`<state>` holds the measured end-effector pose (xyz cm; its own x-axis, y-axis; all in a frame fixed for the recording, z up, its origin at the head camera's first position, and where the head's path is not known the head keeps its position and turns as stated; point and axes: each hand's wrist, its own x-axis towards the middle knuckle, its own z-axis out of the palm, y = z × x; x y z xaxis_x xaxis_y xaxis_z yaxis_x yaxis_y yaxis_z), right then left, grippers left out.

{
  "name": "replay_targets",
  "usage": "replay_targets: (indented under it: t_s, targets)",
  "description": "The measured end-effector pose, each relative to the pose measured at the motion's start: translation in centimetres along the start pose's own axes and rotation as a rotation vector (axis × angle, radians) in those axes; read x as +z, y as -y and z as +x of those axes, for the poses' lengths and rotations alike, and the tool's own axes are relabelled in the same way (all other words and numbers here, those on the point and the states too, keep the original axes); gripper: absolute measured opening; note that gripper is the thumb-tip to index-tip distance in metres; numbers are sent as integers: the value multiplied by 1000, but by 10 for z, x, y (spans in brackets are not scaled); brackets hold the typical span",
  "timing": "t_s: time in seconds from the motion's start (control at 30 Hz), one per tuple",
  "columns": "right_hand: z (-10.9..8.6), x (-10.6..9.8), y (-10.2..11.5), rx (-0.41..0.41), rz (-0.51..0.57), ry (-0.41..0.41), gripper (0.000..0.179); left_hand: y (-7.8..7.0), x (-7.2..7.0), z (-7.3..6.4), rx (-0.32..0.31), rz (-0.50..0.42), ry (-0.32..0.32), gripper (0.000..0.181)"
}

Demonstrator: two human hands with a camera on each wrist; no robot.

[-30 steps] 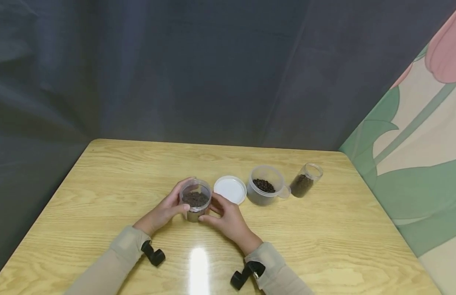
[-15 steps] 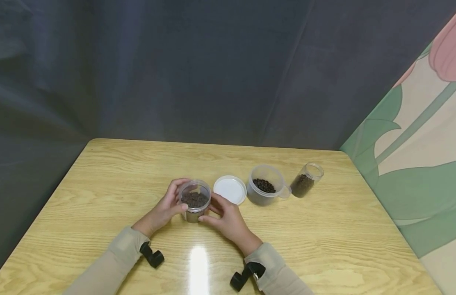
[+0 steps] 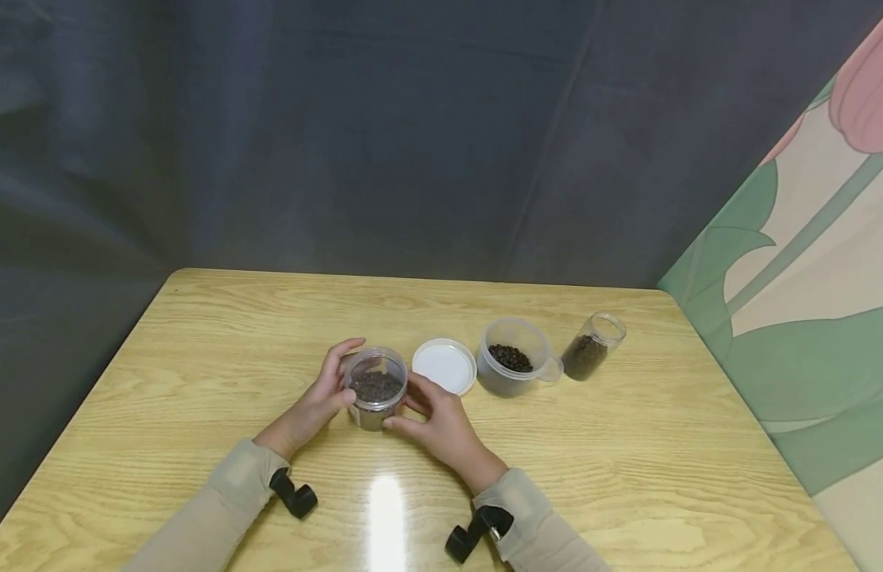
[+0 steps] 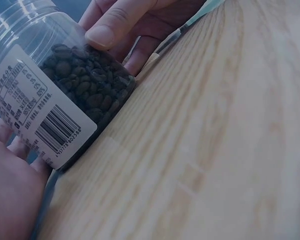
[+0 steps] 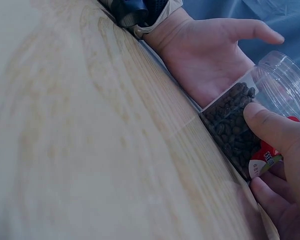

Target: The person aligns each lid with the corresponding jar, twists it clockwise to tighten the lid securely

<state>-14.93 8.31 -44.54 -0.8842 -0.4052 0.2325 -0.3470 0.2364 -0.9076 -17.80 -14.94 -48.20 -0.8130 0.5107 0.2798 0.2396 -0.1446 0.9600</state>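
A clear plastic jar point(image 3: 373, 418) of dark, coffee-like beans stands upright on the table, its mouth uncovered. My right hand point(image 3: 445, 429) grips it from the right, thumb low on the near side and fingers round the far side. On the other side is my left hand point(image 3: 309, 413); in the right wrist view that hand point(image 5: 209, 60) is spread beside the jar, its thumb held away from the wall. A white label point(image 4: 45, 107) with a barcode shows in the left wrist view. A white round lid point(image 3: 445, 367) lies just right of the jar.
Right of the lid stands a translucent tub point(image 3: 509, 384) with a side handle and dark beans inside. Beside it a clear glass point(image 3: 586, 356), partly filled with dark grains, stands near the handle. The wooden table point(image 3: 663, 445) meets a dark curtain point(image 3: 377, 143) at its back edge.
My left thumb has drawn back leftward from the jar's front and the left fingers have loosened. The right hand keeps its grip, and the jar stays nearly in place.
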Motion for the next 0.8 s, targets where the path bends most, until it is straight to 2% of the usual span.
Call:
replay_targets:
  t_s: [0.2, 0.5, 0.8]
  targets:
    - [0, 0, 0, 9, 5, 3, 70, 1, 0, 0, 77, -7, -19, 72]
    - [-1, -1, 8, -10, 14, 9, 69, 0, 1, -1, 67, 50, -55, 58]
    - [-1, -1, 4, -13, 0, 4, 70, 1, -3, 2, 32, 25, -9, 52]
